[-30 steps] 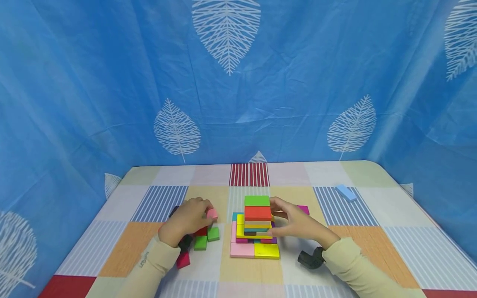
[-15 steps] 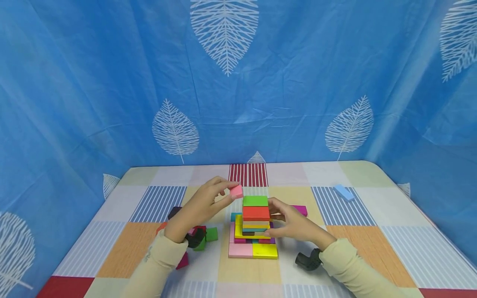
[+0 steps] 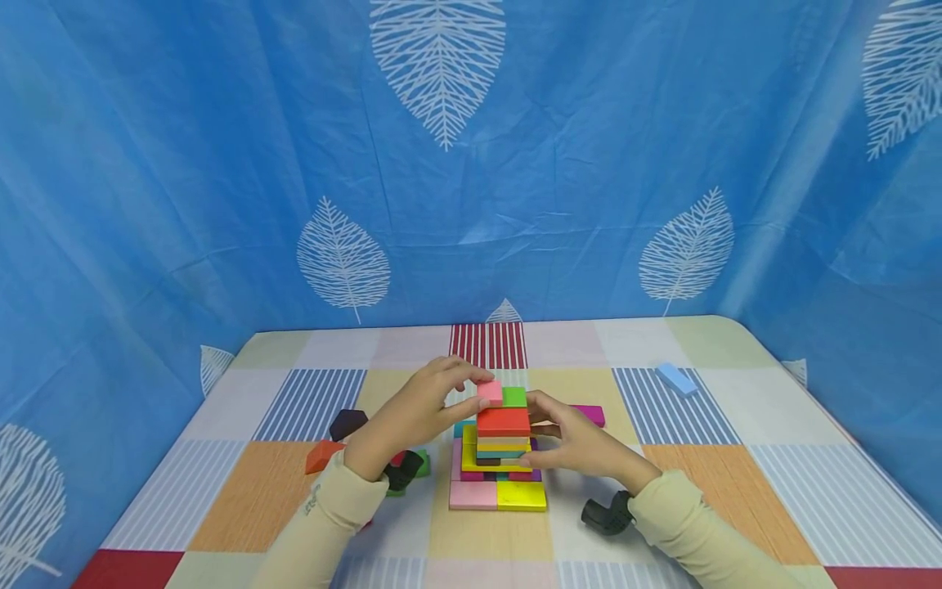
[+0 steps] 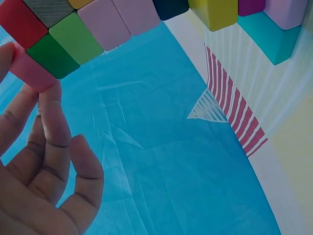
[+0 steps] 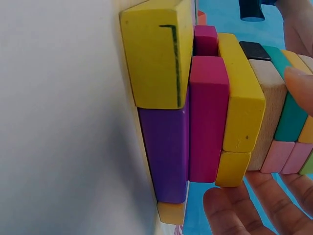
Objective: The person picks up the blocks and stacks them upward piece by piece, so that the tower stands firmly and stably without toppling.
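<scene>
Left hand pinches a pink block atop the tower, right hand curled round its side; left wrist device partly hides a green block; black block lies left, light-blue block far right

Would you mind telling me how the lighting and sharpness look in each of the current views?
Head view: bright overall, with a pale sheen down the right side of the blue curtain; left wrist view: the left hand looks rather dim, the stacked blocks fairly crisp; right wrist view: a soft grey shadow falls across the tablecloth, while the nearest block edges look sharp.
</scene>
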Available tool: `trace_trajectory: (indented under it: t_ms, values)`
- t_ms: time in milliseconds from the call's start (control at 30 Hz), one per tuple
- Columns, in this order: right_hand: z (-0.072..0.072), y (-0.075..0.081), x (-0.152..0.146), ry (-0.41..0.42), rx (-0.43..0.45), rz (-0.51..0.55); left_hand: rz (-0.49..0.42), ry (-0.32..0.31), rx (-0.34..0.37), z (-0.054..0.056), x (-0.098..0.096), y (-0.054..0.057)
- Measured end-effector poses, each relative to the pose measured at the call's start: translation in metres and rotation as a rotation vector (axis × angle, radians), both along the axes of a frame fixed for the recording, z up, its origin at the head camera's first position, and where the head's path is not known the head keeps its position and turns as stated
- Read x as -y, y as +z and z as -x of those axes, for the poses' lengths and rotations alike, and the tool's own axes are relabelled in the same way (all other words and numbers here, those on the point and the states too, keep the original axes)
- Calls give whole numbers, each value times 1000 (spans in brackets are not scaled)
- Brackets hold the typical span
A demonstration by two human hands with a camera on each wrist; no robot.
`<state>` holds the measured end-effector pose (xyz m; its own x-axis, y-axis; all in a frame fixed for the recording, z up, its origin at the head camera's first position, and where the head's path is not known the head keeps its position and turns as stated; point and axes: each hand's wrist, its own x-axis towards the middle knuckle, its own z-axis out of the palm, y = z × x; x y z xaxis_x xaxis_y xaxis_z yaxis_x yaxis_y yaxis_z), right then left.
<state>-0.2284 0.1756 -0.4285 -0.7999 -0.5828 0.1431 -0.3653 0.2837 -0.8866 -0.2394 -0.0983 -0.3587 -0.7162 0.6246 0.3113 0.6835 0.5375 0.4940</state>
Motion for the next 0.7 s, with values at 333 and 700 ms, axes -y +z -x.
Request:
trace_trajectory:
  t_ms: [333,700]
  values:
    - [0,-1,0,3,4,1,-35,-11,-33,1,-1,-4]
    - [0,-2,-1,9,13,11,-30,52,58,8,37,-7]
